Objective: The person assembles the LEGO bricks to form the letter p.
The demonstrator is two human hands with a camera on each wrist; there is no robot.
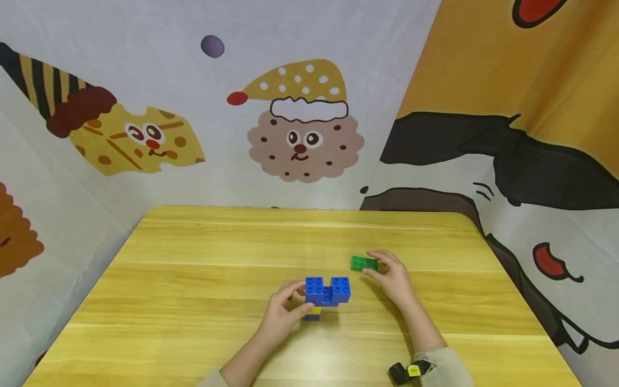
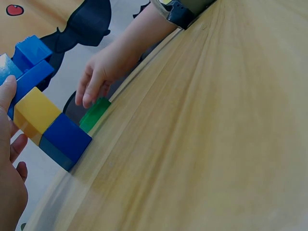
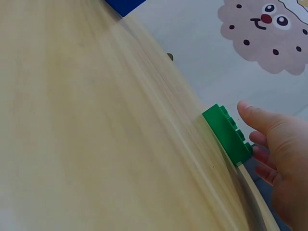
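Beside the blue-and-yellow stack (image 1: pixel 327 296), on its left, the person's left hand (image 1: pixel 285 309) is curled in a pinch on the upper bricks, its thumb on the near side and its fingers reaching behind. The stack stands upright on the wood-grain table (image 1: pixel 193 279). At its top two studded blue bricks (image 1: pixel 340 287) sit with a gap between them, bridged underneath by another blue brick; below that comes a yellow brick (image 2: pixel 38 113), and at the foot of the stack a bottom blue brick (image 2: pixel 67 139) meets the tabletop.

Beyond the stack and to its right, near but apart from it, the green brick (image 1: pixel 364 263) lies studs up on the table. The person's right hand (image 1: pixel 394 277) is at that brick's right end, thumb and fingers loosely bent and spread well apart, with no grasp taken (the right wrist view shows the thumb clear of the brick; whether a fingertip touches it, I cannot tell).

On the near side of the stack, off to the right, a black wrist device (image 1: pixel 411 371) with a yellow label sits by a pale sleeve (image 1: pixel 447 365). Behind the stack hangs a printed cloth (image 1: pixel 159 32), its cookie figure (image 1: pixel 304 153) wearing a dotted cap.
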